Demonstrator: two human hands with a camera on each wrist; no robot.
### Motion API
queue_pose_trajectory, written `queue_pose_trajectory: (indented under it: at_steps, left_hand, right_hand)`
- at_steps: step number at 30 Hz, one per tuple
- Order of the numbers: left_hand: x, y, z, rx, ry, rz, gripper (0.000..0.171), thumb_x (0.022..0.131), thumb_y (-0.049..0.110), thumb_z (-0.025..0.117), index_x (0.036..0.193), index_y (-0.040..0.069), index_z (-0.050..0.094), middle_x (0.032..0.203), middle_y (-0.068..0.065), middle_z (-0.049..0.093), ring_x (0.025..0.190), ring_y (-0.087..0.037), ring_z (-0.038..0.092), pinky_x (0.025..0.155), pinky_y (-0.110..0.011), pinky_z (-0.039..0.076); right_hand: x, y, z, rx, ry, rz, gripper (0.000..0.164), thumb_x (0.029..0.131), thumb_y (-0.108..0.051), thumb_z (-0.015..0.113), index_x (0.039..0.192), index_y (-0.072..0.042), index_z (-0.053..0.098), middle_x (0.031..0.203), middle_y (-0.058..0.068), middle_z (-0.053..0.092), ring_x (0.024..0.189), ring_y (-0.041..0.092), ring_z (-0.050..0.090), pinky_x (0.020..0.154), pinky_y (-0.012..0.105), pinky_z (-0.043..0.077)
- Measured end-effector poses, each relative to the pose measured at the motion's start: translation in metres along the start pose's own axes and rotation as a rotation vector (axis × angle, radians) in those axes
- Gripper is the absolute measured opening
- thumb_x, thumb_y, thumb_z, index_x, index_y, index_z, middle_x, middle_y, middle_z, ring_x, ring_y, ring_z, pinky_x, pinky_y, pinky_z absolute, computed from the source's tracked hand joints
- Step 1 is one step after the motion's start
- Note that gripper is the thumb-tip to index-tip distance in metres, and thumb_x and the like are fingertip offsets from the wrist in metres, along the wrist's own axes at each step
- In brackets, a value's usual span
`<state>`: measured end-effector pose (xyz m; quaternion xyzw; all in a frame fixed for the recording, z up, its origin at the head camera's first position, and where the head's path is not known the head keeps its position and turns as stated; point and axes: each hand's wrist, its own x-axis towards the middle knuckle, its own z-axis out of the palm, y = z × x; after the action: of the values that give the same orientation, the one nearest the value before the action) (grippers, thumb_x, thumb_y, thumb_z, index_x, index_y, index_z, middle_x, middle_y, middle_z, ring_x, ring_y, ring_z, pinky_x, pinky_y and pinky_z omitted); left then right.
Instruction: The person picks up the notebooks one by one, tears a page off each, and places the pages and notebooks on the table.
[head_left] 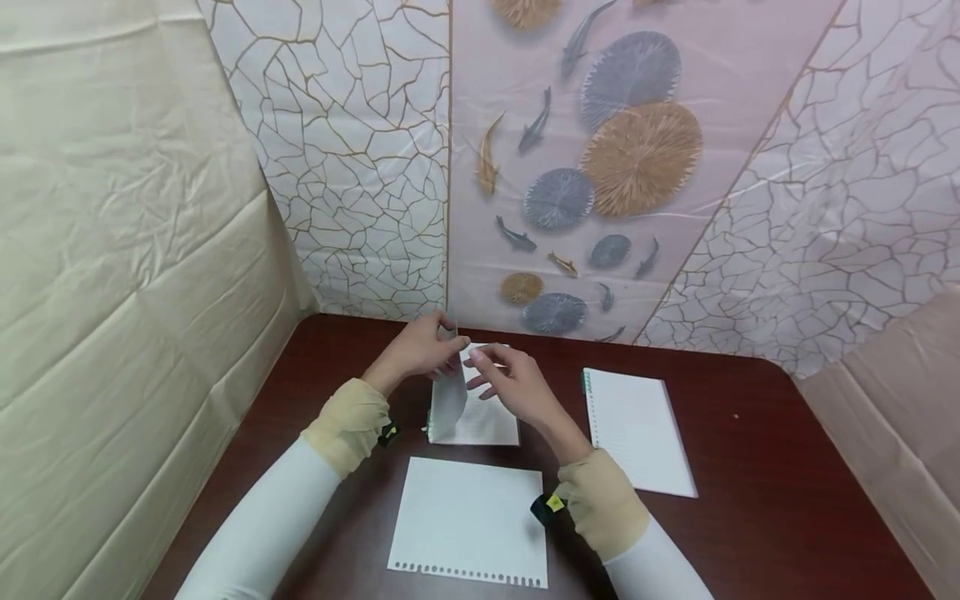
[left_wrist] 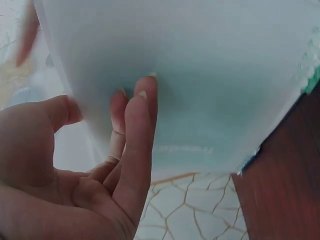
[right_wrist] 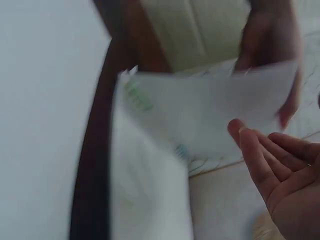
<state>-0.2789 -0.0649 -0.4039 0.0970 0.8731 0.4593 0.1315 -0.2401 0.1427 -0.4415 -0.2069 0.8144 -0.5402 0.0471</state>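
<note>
A small spiral notebook [head_left: 491, 423] with a green coil lies open near the back of the table. My left hand [head_left: 420, 348] pinches a raised leaf [head_left: 450, 404] of it near the edge, thumb on one side and fingers on the other. In the left wrist view this leaf [left_wrist: 225, 110] has a pale greenish tint and faint lettering, and the green coil [left_wrist: 311, 67] runs along its far side. Just right of the leaf, my right hand [head_left: 517, 387] hovers with loosely bent fingers and nothing between them. Its fingertips [right_wrist: 235, 127] overlap the leaf in the right wrist view.
A loose white sheet [head_left: 468, 517] with a torn, punched edge lies in front of the notebook. To the right is another spiral pad [head_left: 641, 429] with lined paper. A patterned cloth [head_left: 360, 167] hangs behind the dark red table [head_left: 780, 483], and beige cloth [head_left: 135, 333] hangs at the left.
</note>
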Motion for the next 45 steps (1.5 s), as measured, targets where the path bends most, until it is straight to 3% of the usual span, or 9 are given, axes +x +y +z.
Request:
queue_pose_trajectory:
  at_steps: [5, 8, 12, 15, 18, 21, 28, 32, 45]
  left_hand:
    - [0.005, 0.002, 0.01, -0.007, 0.024, -0.006, 0.049, 0.107, 0.035, 0.062, 0.138, -0.001, 0.048, 0.089, -0.01, 0.076, 0.077, -0.022, 0.076, 0.067, -0.038, 0.064]
    - [0.006, 0.0, 0.018, 0.002, 0.056, -0.008, 0.051, 0.107, 0.041, 0.062, 0.137, 0.001, 0.049, 0.086, -0.01, 0.076, 0.075, -0.021, 0.076, 0.063, -0.034, 0.063]
    - [0.004, -0.006, 0.027, 0.044, 0.081, 0.015, 0.054, 0.108, 0.051, 0.058, 0.134, 0.003, 0.053, 0.087, -0.009, 0.074, 0.074, -0.02, 0.074, 0.061, -0.033, 0.062]
    - [0.001, -0.013, 0.031, 0.155, 0.074, 0.059, 0.054, 0.109, 0.049, 0.056, 0.134, 0.001, 0.058, 0.096, -0.011, 0.072, 0.081, -0.022, 0.072, 0.068, -0.036, 0.061]
    - [-0.004, -0.023, 0.035, 0.302, 0.03, 0.088, 0.058, 0.108, 0.045, 0.058, 0.144, -0.001, 0.057, 0.12, -0.019, 0.067, 0.101, -0.027, 0.069, 0.084, -0.041, 0.061]
    - [-0.01, -0.031, 0.04, 0.379, -0.024, 0.099, 0.067, 0.106, 0.044, 0.063, 0.154, 0.0, 0.049, 0.144, -0.025, 0.052, 0.121, -0.033, 0.062, 0.099, -0.048, 0.056]
    - [-0.011, -0.053, 0.05, 0.509, -0.07, 0.156, 0.08, 0.102, 0.041, 0.072, 0.164, 0.004, 0.037, 0.165, -0.028, 0.032, 0.148, -0.042, 0.041, 0.118, -0.053, 0.041]
    - [-0.009, -0.059, 0.055, 0.563, -0.101, 0.163, 0.089, 0.099, 0.045, 0.076, 0.165, 0.003, 0.035, 0.17, -0.027, 0.023, 0.156, -0.044, 0.028, 0.122, -0.054, 0.036]
    - [-0.013, -0.063, 0.07, 0.69, -0.104, 0.134, 0.092, 0.094, 0.051, 0.078, 0.166, 0.012, 0.037, 0.173, -0.022, 0.019, 0.16, -0.04, 0.021, 0.119, -0.052, 0.041]
  right_hand:
    - [-0.005, -0.025, -0.004, -0.171, -0.042, 0.017, 0.045, 0.105, -0.034, 0.07, 0.14, -0.006, 0.067, 0.133, 0.008, 0.071, 0.084, 0.017, 0.077, 0.073, 0.037, 0.062]
    - [-0.006, -0.031, -0.002, -0.219, -0.037, 0.054, 0.04, 0.104, -0.023, 0.071, 0.138, -0.003, 0.068, 0.132, 0.011, 0.072, 0.083, 0.016, 0.077, 0.071, 0.036, 0.062]
    - [-0.006, -0.028, 0.001, -0.257, 0.079, 0.108, 0.029, 0.101, -0.008, 0.067, 0.129, 0.0, 0.071, 0.12, 0.016, 0.075, 0.089, 0.024, 0.078, 0.065, 0.034, 0.063]
    - [-0.007, -0.019, 0.0, -0.32, 0.176, 0.146, 0.022, 0.098, -0.002, 0.065, 0.118, 0.0, 0.073, 0.106, 0.013, 0.076, 0.089, 0.024, 0.076, 0.063, 0.032, 0.062]
    - [-0.01, -0.009, -0.002, -0.362, 0.228, 0.184, 0.017, 0.094, -0.001, 0.067, 0.11, -0.002, 0.072, 0.098, 0.009, 0.074, 0.086, 0.022, 0.071, 0.066, 0.033, 0.06]
    - [-0.013, -0.001, -0.003, -0.363, 0.243, 0.219, 0.013, 0.093, -0.002, 0.068, 0.107, -0.003, 0.07, 0.093, 0.007, 0.07, 0.083, 0.021, 0.065, 0.068, 0.035, 0.056]
    - [-0.019, 0.017, -0.004, -0.384, 0.234, 0.242, 0.009, 0.094, -0.006, 0.072, 0.1, -0.005, 0.066, 0.083, 0.004, 0.063, 0.071, 0.019, 0.057, 0.062, 0.032, 0.049]
    - [-0.023, 0.028, -0.004, -0.404, 0.214, 0.267, 0.011, 0.095, -0.007, 0.074, 0.097, -0.004, 0.064, 0.079, 0.005, 0.062, 0.066, 0.018, 0.055, 0.059, 0.031, 0.046]
    - [-0.027, 0.057, -0.003, -0.466, 0.155, 0.333, 0.021, 0.096, -0.014, 0.078, 0.088, -0.009, 0.06, 0.076, 0.003, 0.06, 0.062, 0.018, 0.053, 0.058, 0.031, 0.044]
